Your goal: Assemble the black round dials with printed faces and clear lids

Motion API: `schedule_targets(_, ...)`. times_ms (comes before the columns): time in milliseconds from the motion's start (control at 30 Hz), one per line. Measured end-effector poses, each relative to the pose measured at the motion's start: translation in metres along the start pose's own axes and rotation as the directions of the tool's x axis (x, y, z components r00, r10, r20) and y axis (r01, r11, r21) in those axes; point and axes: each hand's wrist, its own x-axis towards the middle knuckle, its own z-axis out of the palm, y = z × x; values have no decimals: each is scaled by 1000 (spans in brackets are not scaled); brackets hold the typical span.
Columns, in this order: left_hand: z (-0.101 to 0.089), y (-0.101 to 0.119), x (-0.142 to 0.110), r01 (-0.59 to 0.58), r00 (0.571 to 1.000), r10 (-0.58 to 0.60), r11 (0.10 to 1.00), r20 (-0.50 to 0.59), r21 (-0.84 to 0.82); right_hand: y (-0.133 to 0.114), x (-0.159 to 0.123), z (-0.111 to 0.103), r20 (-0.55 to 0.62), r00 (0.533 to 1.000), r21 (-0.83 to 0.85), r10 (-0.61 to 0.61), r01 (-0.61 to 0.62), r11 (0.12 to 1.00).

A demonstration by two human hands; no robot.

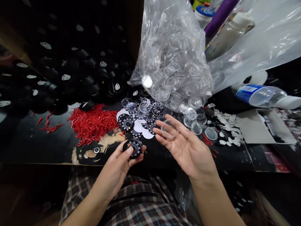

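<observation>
My left hand (121, 164) grips a round black gauge (136, 146) with a printed dial face up, the thumb pressed on the face. My right hand (188, 147) is turned palm up with a clear round plastic cover (170, 129) at its fingers. The fingers are stretched fairly straight, and part of the cover is see-through against them. Just beyond both hands lies a pile of printed dial discs (140, 117), black faces mixed with white backs. Left of the pile is a heap of red pointers (94, 124).
A plastic bag (177, 61) of clear covers stands behind, with loose covers (196, 127) spilling at its front. White plates (229, 129), an open carton (253, 129) and a lying bottle (267, 95) are to the right. Many black housings (87, 81) fill the back left.
</observation>
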Motion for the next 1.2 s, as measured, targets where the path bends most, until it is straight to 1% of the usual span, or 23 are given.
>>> schedule_targets(200, -2, 1, 1, 1, 1000, -1, 1000, 9, 7, 4, -3, 7, 36, 999, -54, -19, 21, 998)
schedule_targets(267, -3, 1, 2, 4, 1000, -4, 1000, 12, 3, 2, -7, 3, 32, 999, -105, -14, 17, 994)
schedule_targets(333, -4, 1, 2, 1, 1000, -1, 1000, 11, -3, -4, -16, -11, 40, 999, -178, 28, -21, 984)
schedule_targets(400, -4, 1, 2, -27, 1000, 27, 1000, 12, -2, -13, -33, -38, 50, 991, -279, 126, -107, 954)
schedule_targets(433, -4, 1, 3, -48, 999, 48, 999, 9, 3, -17, -44, -56, 37, 980, -348, 197, -172, 921)
schedule_targets(467, -4, 1, 4, -67, 998, 67, 998, 6, 13, -20, -58, -75, 0, 960, -436, 279, -251, 864)
schedule_targets(500, -3, 0, 6, -81, 997, 81, 996, 6, 26, -21, -73, -94, -57, 930, -528, 362, -336, 780)
schedule_targets(533, -1, 0, 7, -86, 996, 85, 995, 6, 41, -20, -89, -111, -155, 896, -624, 417, -416, 662)
schedule_targets(567, 0, 0, 8, -82, 997, 82, 995, 5, 56, -17, -104, -127, -261, 864, -703, 431, -476, 529)
schedule_targets(600, 1, 1, 9, -73, 997, 73, 995, 3, 70, -12, -117, -140, -336, 854, -733, 397, -502, 460)
schedule_targets(633, 3, 2, 9, -60, 998, 61, 995, -5, 84, -7, -126, -151, -383, 854, -754, 352, -509, 415)
schedule_targets(700, 4, 3, 8, -38, 999, 42, 993, -33, 113, 2, -135, -164, -422, 875, -815, 238, -481, 323)
schedule_targets(767, 4, 3, 8, -29, 997, 38, 991, -61, 134, 0, -131, -166, -395, 910, -874, 124, -414, 254)
schedule_targets(833, 4, 2, 8, -37, 996, 47, 989, -70, 143, -13, -118, -160, -340, 940, -921, -6, -332, 203)
schedule_targets(867, 4, 2, 8, -44, 996, 54, 989, -70, 143, -23, -109, -156, -314, 945, -939, -92, -295, 176)
schedule_targets(900, 4, 1, 8, -52, 996, 62, 988, -70, 144, -33, -98, -151, -289, 938, -954, -192, -265, 143)
schedule_targets(933, 4, 1, 8, -59, 995, 70, 988, -72, 146, -43, -86, -146, -264, 915, -964, -304, -246, 98)
schedule_targets(967, 3, 0, 7, -62, 995, 74, 987, -74, 147, -52, -72, -143, -236, 883, -970, -405, -238, 46)
schedule_targets(1000, 3, 0, 7, -61, 994, 73, 987, -77, 148, -59, -58, -141, -204, 853, -971, -480, -238, -10)
schedule_targets(1067, 2, 0, 7, -51, 994, 64, 988, -86, 144, -67, -32, -140, -143, 822, -962, -551, -247, -118)
schedule_targets(1133, 0, 0, 7, -40, 994, 53, 991, -94, 131, -70, -13, -143, -99, 819, -944, -565, -257, -207)
schedule_targets(1200, -1, 0, 8, -32, 994, 44, 993, -95, 116, -71, -5, -145, -69, 822, -926, -566, -263, -270)
